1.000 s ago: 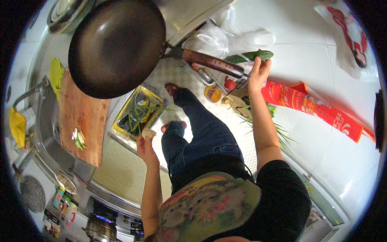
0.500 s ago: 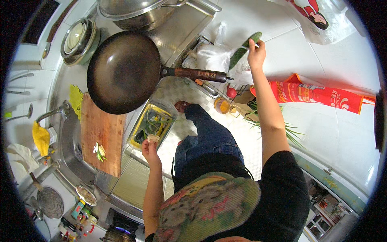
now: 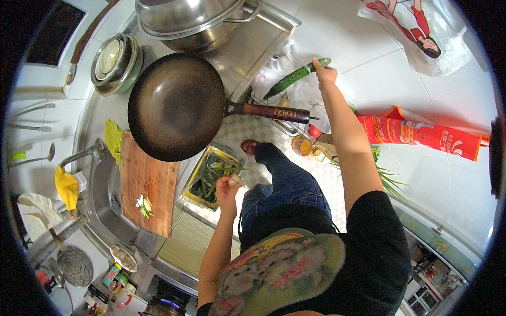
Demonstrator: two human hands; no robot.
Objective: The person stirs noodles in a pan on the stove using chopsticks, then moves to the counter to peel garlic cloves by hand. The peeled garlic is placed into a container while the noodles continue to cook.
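My right hand (image 3: 325, 73) is closed round the upper end of a long green cucumber (image 3: 295, 78). The cucumber slants down to the left, in front of clear plastic bags (image 3: 274, 67) on a wire rack. Lower down, my left hand (image 3: 226, 193) pinches a small whitish lump (image 3: 235, 180) that looks like a garlic bulb. Just beyond that hand stands a yellow-rimmed bin (image 3: 196, 196) with green stalks in it. A wooden cutting board (image 3: 147, 184) to its left carries cut white and green scallion pieces (image 3: 144, 205).
A large dark wok (image 3: 176, 108) extends its handle toward the rack. Behind it is a covered metal pot (image 3: 195, 26). The sink (image 3: 103, 197) lies left of the board. A burner (image 3: 163, 304) shows a blue flame at the bottom. A red bag (image 3: 421, 134) rests at right.
The cucumber has swung to a flatter slant and shows along its whole length, no longer partly covered by plastic. My left hand has moved right with the whitish lump. The whole view has shifted slightly.
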